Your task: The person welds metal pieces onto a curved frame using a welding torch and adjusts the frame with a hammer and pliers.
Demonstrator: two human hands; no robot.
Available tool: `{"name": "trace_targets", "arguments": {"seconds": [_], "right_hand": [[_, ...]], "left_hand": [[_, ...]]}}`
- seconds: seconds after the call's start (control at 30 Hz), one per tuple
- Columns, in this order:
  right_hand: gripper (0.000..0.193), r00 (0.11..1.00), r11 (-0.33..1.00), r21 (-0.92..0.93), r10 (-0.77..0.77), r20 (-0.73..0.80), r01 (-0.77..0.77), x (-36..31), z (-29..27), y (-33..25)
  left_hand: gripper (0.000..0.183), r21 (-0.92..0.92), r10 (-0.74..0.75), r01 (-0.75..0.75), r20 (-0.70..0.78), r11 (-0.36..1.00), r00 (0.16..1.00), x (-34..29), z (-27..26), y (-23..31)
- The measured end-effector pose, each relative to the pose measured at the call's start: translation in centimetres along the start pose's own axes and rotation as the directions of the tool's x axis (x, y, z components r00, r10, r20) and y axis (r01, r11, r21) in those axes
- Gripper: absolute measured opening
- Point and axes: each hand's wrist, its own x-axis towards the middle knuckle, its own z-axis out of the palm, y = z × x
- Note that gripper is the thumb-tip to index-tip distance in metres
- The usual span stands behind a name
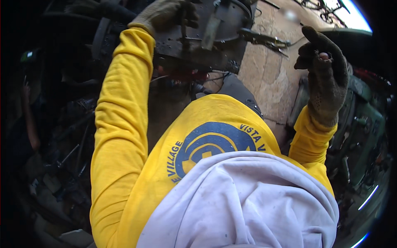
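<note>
My left hand (163, 15), in a brown work glove, reaches over a dark, round-edged metal workpiece (225, 22). Its fingers curl down beside a dark upright bar, and what they hold, if anything, I cannot make out. On the metal nearby stands a flat greyish strip (211, 33). My right hand (326, 78), also gloved, is raised at the right with bent fingers apart; a bare fingertip pokes through the worn glove. Nothing shows in its grasp. A long metal clamp-like tool (264, 39) lies between the workpiece and this hand, with a thin wire-like line running from its tip toward the fingers.
Below runs a worn tan stone floor (269, 78). At the right stands a green metal machine or cabinet (364, 120). Dark clutter (74, 124) fills the left side, where another person's arm (31, 120) shows dimly. Thin dark metal frames (328, 12) stand at the upper right.
</note>
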Motion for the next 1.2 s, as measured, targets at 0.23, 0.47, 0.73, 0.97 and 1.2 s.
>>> {"name": "trace_targets", "arguments": {"seconds": [0.23, 0.47, 0.73, 0.97, 1.2], "right_hand": [[0.031, 0.939, 0.974, 0.221, 0.127, -0.32, -0.056, -7.1, -3.8, 4.1], [0.025, 0.878, 0.962, 0.219, 0.241, -0.413, -0.161, -12.5, -6.5, 8.0], [0.026, 0.848, 0.891, 0.122, 0.453, -0.276, -0.436, -20.7, -10.6, 14.0], [0.028, 0.687, 0.69, 0.002, 0.721, -0.092, -0.724, -25.9, -11.2, 15.5], [0.029, 0.759, 0.749, -0.148, 0.651, -0.011, -0.645, -23.3, -8.7, 15.9]], "left_hand": [[0.038, -0.091, -0.023, 0.023, 0.005, 0.996, 1.0, 1.8, -2.1, -2.1], [0.038, -0.091, -0.038, 0.032, -0.066, 0.995, 0.997, 1.1, -3.0, -1.5], [0.036, 0.139, 0.069, 0.022, -0.616, 0.99, 0.785, 1.0, 3.3, -1.4], [0.051, 0.747, 0.35, 0.377, -0.613, 0.547, 0.708, 1.1, 1.4, -0.3], [0.064, 0.889, 0.521, 0.443, -0.433, 0.114, 0.736, 1.1, 3.5, -0.6]]}}
